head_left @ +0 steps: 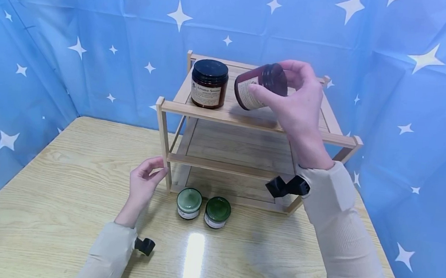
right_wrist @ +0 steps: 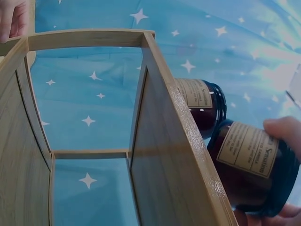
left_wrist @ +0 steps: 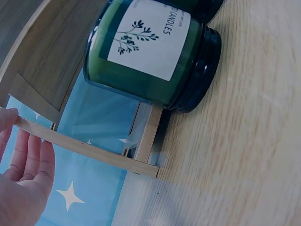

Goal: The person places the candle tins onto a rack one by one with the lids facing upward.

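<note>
My right hand grips a dark brown candle jar with a black lid and pale label, tilted on its side over the top shelf of a wooden rack. To its left, a similar brown candle jar labelled "Aroma" stands upright on that shelf. With thumb and fingers, my left hand pinches the rack's front left post. On the table before the rack are a light green candle jar and a dark green candle jar; the nearer one in the left wrist view has its black lid downward.
Below the top, the rack has lower shelves with a front rail. The wood-grain table extends around the rack. A blue curtain with white stars hangs behind and at both sides.
</note>
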Tool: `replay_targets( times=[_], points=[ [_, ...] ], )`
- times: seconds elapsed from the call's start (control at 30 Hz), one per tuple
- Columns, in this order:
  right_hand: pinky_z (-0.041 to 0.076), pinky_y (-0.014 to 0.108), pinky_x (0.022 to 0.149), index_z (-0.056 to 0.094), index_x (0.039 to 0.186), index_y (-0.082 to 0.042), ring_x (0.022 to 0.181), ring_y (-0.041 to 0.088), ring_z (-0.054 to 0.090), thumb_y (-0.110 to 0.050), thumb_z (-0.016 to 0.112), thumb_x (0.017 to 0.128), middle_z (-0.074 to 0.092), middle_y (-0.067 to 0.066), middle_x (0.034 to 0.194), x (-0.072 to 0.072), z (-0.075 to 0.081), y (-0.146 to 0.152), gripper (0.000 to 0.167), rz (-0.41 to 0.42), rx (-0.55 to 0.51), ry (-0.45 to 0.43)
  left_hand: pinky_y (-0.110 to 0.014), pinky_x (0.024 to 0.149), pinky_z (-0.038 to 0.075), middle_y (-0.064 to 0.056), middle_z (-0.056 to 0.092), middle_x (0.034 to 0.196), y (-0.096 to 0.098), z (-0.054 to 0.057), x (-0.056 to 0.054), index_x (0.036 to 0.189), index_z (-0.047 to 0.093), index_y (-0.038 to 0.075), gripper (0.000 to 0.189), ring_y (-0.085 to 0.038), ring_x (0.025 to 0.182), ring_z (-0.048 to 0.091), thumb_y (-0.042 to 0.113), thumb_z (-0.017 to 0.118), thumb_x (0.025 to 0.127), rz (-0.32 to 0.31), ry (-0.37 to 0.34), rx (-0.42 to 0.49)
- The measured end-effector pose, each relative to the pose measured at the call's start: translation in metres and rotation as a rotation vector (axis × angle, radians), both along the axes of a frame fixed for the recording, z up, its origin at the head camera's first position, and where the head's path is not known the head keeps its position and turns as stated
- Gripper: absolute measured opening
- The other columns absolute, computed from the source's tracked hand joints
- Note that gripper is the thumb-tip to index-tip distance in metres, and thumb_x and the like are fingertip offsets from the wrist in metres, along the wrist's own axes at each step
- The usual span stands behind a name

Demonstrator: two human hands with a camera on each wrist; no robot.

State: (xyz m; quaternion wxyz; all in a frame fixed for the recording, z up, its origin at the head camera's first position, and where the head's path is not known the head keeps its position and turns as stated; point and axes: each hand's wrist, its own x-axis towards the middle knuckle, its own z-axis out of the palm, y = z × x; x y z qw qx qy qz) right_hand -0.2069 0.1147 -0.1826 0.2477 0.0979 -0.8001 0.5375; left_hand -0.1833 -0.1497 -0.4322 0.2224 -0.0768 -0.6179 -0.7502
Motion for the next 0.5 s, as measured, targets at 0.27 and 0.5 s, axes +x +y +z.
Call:
replay_targets(
  times=[0.27, 0.5],
  points=[
    [0.037, 0.026, 0.091, 0.053, 0.114, -0.009, 0.101, 0.012, 0.049, -0.025, 0.086, 0.064, 0.059, 0.003, 0.105, -0.0032, 0.0007, -0.003, 0.063, -0.01, 0.046, -0.027, -0.02, 0.076, 0.056, 0.006, 0.067, 0.086, 0.0005, -0.0005, -0.0001, 0.095, 0.069, 0.008, 0.038, -0.007, 0.084, 0.062, -0.023, 0.059, 0.076, 0.005, 0.004, 0.014],
    [0.038, 0.025, 0.09, 0.056, 0.113, -0.008, 0.097, 0.012, 0.051, -0.024, 0.086, 0.063, 0.059, 0.003, 0.103, -0.0059, 0.0017, -0.006, 0.061, -0.002, 0.094, -0.015, -0.021, 0.076, 0.056, 0.006, 0.067, 0.085, 0.0008, -0.0005, -0.0008, 0.095, 0.069, 0.007, 0.038, -0.007, 0.084, 0.062, -0.024, 0.059, 0.076, 0.001, 0.016, 0.026]
  ],
)
